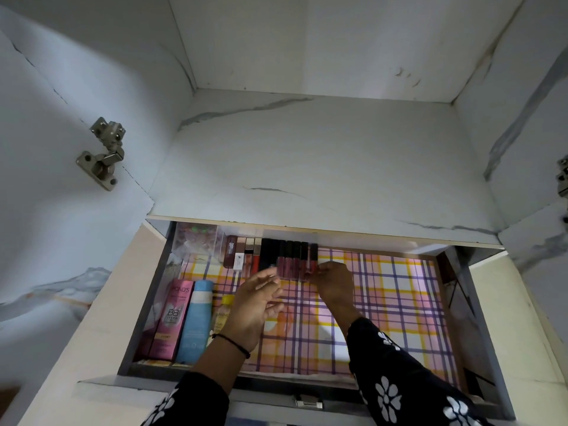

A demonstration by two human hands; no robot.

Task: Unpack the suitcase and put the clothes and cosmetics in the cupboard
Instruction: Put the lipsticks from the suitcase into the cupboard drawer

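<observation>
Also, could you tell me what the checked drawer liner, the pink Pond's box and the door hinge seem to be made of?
Checked drawer liner: probably glossy paper or vinyl; it lies flat and reflects light. Pink Pond's box: printed card, sharp folded edges. Door hinge: dull silvery metal, with screws.

The shelf [307, 179] hides the far ends of the lipstick tubes [289, 259]. The left hand [255, 309] covers most of a yellow bottle [225, 307]. The right edge cuts a hinge [564, 176].
</observation>
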